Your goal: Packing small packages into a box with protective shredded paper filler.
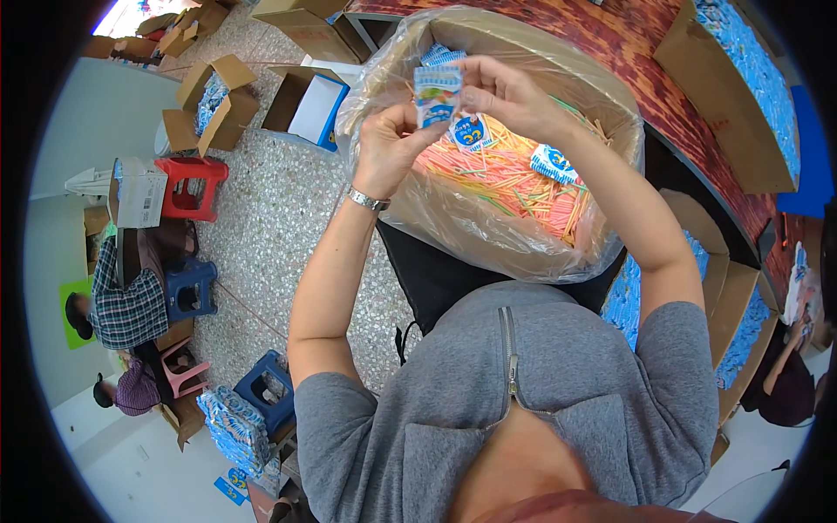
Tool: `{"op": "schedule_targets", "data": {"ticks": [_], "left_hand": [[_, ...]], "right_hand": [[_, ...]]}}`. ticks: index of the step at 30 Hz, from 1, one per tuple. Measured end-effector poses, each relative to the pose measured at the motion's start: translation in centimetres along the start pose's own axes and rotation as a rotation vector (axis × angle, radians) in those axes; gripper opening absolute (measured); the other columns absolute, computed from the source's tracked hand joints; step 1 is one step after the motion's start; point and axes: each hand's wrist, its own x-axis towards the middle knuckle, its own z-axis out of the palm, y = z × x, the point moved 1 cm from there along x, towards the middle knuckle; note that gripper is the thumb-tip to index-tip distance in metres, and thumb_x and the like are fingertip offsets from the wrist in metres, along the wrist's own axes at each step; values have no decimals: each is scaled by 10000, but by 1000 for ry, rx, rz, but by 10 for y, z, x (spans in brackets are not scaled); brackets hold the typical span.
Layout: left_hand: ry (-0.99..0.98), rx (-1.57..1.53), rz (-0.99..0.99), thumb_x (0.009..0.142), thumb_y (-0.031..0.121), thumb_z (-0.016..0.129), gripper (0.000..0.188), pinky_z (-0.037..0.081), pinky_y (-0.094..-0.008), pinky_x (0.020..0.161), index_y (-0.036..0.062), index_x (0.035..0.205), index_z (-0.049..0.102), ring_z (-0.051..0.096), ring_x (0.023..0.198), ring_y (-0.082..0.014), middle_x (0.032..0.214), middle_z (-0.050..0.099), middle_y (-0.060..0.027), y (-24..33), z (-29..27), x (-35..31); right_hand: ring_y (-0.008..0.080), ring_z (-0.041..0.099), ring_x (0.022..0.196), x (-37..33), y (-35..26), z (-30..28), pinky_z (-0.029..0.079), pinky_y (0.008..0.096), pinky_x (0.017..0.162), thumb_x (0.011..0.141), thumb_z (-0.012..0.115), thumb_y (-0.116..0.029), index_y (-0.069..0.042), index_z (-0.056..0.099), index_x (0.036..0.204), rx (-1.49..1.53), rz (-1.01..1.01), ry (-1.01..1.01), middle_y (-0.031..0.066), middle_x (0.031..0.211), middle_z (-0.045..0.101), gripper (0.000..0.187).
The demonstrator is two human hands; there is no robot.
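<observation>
In front of me I hold up a small blue-and-white packet (438,96) over a carton lined with clear plastic. My left hand (390,144) pinches its lower left side between thumb and fingers. My right hand (510,98) is closed at its right edge, thumb and fingertips against the packet. Below lies a heap of thin pink, yellow and green sticks (514,187) filling the lined carton (602,96). On the sticks rest more packets: a round-printed one (472,133), a striped one (555,163) and another (441,56) partly behind the held packet.
A red-patterned table (602,30) runs behind the carton. At right stand cartons of blue packets (754,70) and, by my elbow, another carton (689,213). To the left are open cartons (209,105), red (192,185) and blue stools (187,288), and people at work (131,296).
</observation>
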Motion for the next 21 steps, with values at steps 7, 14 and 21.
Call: {"op": "schedule_targets", "data": {"ticks": [7,14,21], "left_hand": [[51,-44,-32,778,154,780,192,375,-199,521,22,746,644,463,600,-22,662,572,46,-1,2,0],[36,-66,-39,784,161,776,197,392,-200,530,18,751,644,476,604,-27,670,582,35,3,4,3],[53,-47,-37,780,163,780,210,400,-205,525,18,737,635,485,607,-30,678,596,26,1,8,7]], "right_hand": [[329,586,998,-40,77,-1,499,440,835,799,653,-494,-17,630,1017,-1261,329,-520,168,1026,627,526],[343,547,1042,-35,86,14,461,449,857,809,647,-420,8,586,994,-1286,460,-617,193,1064,589,470],[342,544,1050,-45,100,19,442,452,884,870,576,-382,38,554,1023,-1341,328,-570,186,1061,590,448]]}}
